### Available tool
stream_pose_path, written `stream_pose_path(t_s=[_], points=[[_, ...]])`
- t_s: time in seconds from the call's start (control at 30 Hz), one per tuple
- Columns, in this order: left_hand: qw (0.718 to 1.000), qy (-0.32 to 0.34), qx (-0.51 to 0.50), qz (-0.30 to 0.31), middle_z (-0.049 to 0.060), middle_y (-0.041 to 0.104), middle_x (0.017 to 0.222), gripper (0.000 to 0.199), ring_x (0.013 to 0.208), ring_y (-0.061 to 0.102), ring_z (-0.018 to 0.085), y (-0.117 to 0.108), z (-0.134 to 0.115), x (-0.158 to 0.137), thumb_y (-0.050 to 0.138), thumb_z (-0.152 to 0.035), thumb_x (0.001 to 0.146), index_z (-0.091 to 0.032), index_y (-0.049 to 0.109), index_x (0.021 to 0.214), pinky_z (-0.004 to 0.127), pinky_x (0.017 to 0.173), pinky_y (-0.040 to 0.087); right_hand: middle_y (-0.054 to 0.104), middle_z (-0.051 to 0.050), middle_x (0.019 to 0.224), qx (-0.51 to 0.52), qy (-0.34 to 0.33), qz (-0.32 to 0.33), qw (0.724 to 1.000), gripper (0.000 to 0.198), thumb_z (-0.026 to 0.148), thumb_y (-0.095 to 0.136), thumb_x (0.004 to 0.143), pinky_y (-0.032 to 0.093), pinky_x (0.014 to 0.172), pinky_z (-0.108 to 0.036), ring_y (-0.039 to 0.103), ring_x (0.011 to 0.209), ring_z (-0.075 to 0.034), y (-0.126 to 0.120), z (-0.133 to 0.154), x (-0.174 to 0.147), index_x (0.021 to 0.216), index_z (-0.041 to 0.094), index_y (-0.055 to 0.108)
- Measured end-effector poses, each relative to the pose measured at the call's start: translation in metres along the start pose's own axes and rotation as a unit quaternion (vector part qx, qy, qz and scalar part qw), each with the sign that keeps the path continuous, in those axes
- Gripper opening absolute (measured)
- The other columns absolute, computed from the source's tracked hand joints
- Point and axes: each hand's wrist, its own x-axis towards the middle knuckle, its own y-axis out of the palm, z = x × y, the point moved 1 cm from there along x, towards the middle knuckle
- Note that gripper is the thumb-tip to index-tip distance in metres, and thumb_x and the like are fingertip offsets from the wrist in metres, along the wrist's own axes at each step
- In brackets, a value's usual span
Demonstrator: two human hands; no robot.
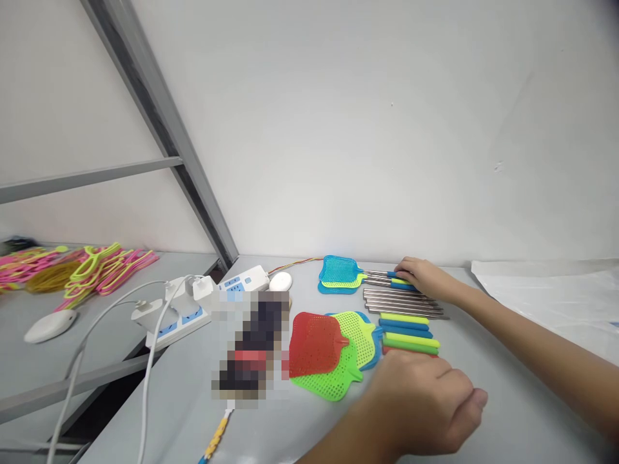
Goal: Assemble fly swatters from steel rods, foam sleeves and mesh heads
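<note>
My right hand [423, 278] reaches in from the right, its fingers closed over the blue and green handles of a stack of assembled fly swatters [340, 270] near the wall. Bare metal rods [401, 303] lie in a row just below it. In the foreground, my left hand [425, 403] is curled closed; whatever its fingers may hold is hidden. Beyond its knuckles are loose yellow, blue, green and red handle tubes [409, 343], partly covered by the hand. To their left lie loose swatter heads, a red one [316, 345] overlapping a green one [333, 383], with yellow and blue ones behind.
A blurred-out phone-like object [254, 345] with a yellow strap [216, 438] lies left of the heads. Power strips [178, 322], white cables [152, 361] and a round white puck [280, 281] are farther left. Pink and yellow bundles [97, 270] lie beyond a metal frame [169, 135]. Plastic sheeting [546, 290] is at right.
</note>
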Motion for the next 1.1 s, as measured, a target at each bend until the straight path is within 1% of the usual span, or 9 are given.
stream_pose_path(t_s=[0.13,0.37,0.53,0.63,0.73,0.83,0.9,0.97,1.1], points=[[1.0,0.001,-0.001,0.016,-0.002,0.05,0.05,0.033,0.045,0.045,0.01,0.0,0.0,0.0,0.045,-0.03,0.088,-0.018,0.049,0.057,0.027,0.043,0.023,0.066,-0.008,0.103,0.009,0.013,0.002,1.0,0.041,0.042,0.03,0.096,0.048,0.081,-0.035,0.062,0.091,-0.023,-0.004,-0.004,-0.002,0.095,0.022,0.066],[1.0,0.0,-0.002,0.011,-0.002,0.052,0.051,0.032,0.046,0.047,0.01,0.0,0.001,0.001,0.048,-0.029,0.087,-0.018,0.05,0.058,0.025,0.045,0.025,0.066,-0.008,0.105,-0.016,0.017,-0.023,0.999,0.04,0.039,0.029,0.096,0.044,0.083,-0.04,0.061,0.094,-0.024,-0.006,0.0,-0.01,0.098,0.023,0.066],[1.0,0.004,-0.006,0.016,-0.002,0.052,0.052,0.03,0.047,0.047,0.01,-0.003,0.003,0.002,0.048,-0.029,0.087,-0.018,0.051,0.059,0.025,0.045,0.028,0.064,-0.009,0.106,-0.054,0.01,-0.066,0.996,0.037,0.037,0.029,0.098,0.039,0.083,-0.043,0.058,0.096,-0.025,-0.012,0.019,-0.031,0.1,0.022,0.063],[1.0,-0.009,0.006,0.021,-0.001,0.054,0.054,0.03,0.049,0.049,0.012,-0.014,0.01,0.005,0.045,-0.027,0.089,-0.018,0.053,0.062,0.027,0.047,0.03,0.063,-0.008,0.107,-0.062,-0.015,-0.073,0.995,0.031,0.036,0.034,0.098,0.038,0.085,-0.041,0.057,0.098,-0.024,-0.014,0.041,-0.052,0.103,0.024,0.061],[0.996,-0.069,0.003,0.061,0.0,0.06,0.062,0.03,0.058,0.054,0.013,-0.04,0.028,0.012,0.041,-0.028,0.093,-0.018,0.058,0.07,0.026,0.053,0.035,0.063,-0.007,0.104,-0.061,-0.053,-0.068,0.994,0.026,0.034,0.036,0.099,0.038,0.085,-0.039,0.058,0.095,-0.021,-0.014,0.063,-0.076,0.101,0.025,0.061],[0.968,-0.229,0.003,0.107,0.001,0.065,0.074,0.032,0.067,0.057,0.015,-0.075,0.058,0.021,0.035,-0.031,0.097,-0.02,0.059,0.079,0.026,0.057,0.037,0.063,-0.007,0.103,-0.057,-0.068,-0.068,0.994,0.025,0.034,0.037,0.099,0.039,0.085,-0.04,0.058,0.092,-0.021,-0.012,0.074,-0.095,0.1,0.025,0.06],[0.944,-0.294,-0.002,0.151,0.001,0.068,0.084,0.03,0.072,0.059,0.017,-0.093,0.079,0.027,0.036,-0.037,0.096,-0.022,0.061,0.087,0.026,0.06,0.039,0.063,-0.007,0.105,-0.05,-0.057,-0.074,0.994,0.024,0.034,0.037,0.099,0.04,0.085,-0.041,0.058,0.094,-0.021,-0.009,0.072,-0.103,0.102,0.025,0.06],[0.929,-0.309,-0.004,0.204,0.002,0.069,0.09,0.028,0.077,0.061,0.018,-0.102,0.098,0.033,0.039,-0.036,0.094,-0.021,0.063,0.093,0.027,0.064,0.041,0.063,-0.008,0.106,-0.038,-0.034,-0.087,0.995,0.025,0.034,0.036,0.098,0.041,0.084,-0.041,0.059,0.096,-0.023,-0.004,0.066,-0.108,0.103,0.026,0.059],[0.925,-0.302,-0.002,0.23,0.002,0.07,0.089,0.023,0.076,0.062,0.019,-0.097,0.116,0.036,0.048,-0.035,0.089,-0.021,0.066,0.092,0.027,0.066,0.042,0.062,-0.008,0.106,-0.01,0.02,-0.128,0.992,0.025,0.034,0.036,0.098,0.043,0.083,-0.041,0.059,0.098,-0.024,0.007,0.053,-0.114,0.101,0.025,0.059]])
